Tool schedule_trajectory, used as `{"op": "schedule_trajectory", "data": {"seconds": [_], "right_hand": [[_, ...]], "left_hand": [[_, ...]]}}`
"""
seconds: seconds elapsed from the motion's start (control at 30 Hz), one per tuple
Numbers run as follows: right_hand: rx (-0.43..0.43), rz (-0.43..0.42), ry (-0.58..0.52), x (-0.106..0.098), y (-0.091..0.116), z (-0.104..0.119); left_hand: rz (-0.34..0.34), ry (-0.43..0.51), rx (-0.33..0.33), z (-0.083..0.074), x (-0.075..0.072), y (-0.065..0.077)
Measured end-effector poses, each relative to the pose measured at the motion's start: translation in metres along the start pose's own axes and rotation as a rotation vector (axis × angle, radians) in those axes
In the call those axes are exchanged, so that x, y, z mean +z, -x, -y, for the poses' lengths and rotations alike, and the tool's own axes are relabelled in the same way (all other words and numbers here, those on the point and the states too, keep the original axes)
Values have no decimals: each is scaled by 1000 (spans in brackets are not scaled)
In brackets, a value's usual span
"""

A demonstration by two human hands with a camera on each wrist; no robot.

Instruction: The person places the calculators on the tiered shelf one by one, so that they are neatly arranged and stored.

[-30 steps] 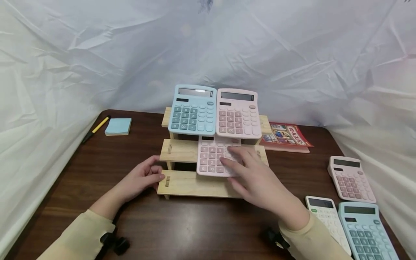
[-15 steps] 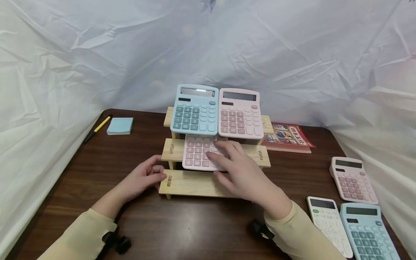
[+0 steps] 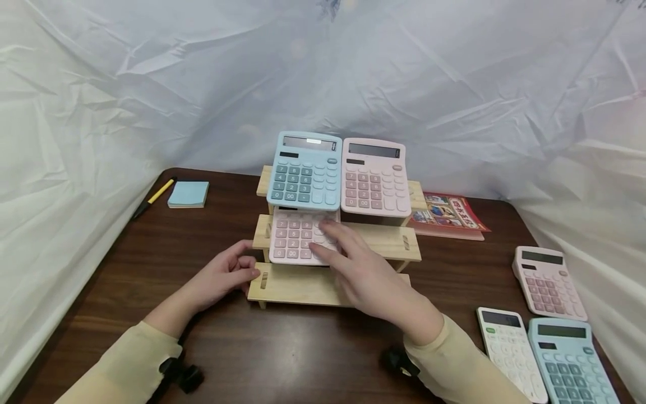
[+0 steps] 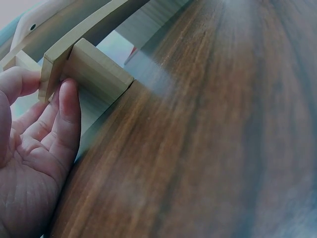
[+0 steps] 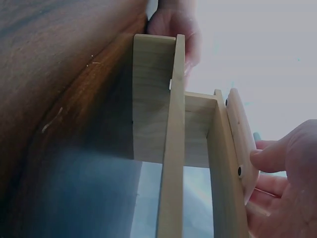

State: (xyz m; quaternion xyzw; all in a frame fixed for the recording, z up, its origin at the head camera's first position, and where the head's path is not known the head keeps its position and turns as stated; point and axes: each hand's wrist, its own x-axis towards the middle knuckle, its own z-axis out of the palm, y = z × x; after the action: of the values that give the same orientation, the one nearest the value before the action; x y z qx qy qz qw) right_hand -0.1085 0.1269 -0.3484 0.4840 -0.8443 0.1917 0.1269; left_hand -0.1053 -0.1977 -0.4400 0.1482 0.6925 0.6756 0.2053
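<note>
My left hand (image 3: 224, 275) pinches the left end of the bottom step of a three-tier wooden stand (image 3: 303, 285); in the left wrist view the thumb and fingers (image 4: 69, 101) meet around the board's end. A pink calculator (image 3: 292, 238) lies on the middle step, toward its left end, its top tucked below the upper tier. My right hand (image 3: 365, 275) holds this calculator by its right side, fingertips over the keys. Edge-on in the right wrist view, the calculator (image 5: 242, 144) lies against the board. On the top step, a blue calculator (image 3: 305, 171) and another pink calculator (image 3: 375, 177) stand side by side.
At the right of the table lie a pink calculator (image 3: 550, 283), a white calculator (image 3: 512, 353) and a blue calculator (image 3: 572, 359). A red booklet (image 3: 449, 213) lies behind the stand. Blue sticky notes (image 3: 188, 194) and a yellow-black pen (image 3: 155, 196) are at the back left.
My right hand has slid the pink calculator leftward along the middle step, from the centre to below the blue calculator. My left hand has kept its hold on the stand.
</note>
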Motion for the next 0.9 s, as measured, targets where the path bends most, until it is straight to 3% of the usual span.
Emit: {"op": "schedule_trajectory", "data": {"seconds": [0.63, 0.9], "right_hand": [[25, 21, 13, 3, 1, -2], [62, 64, 63, -9, 6, -3]], "left_hand": [[-1, -20, -11, -1, 0, 1], [-8, -34, -14, -1, 0, 2]]}}
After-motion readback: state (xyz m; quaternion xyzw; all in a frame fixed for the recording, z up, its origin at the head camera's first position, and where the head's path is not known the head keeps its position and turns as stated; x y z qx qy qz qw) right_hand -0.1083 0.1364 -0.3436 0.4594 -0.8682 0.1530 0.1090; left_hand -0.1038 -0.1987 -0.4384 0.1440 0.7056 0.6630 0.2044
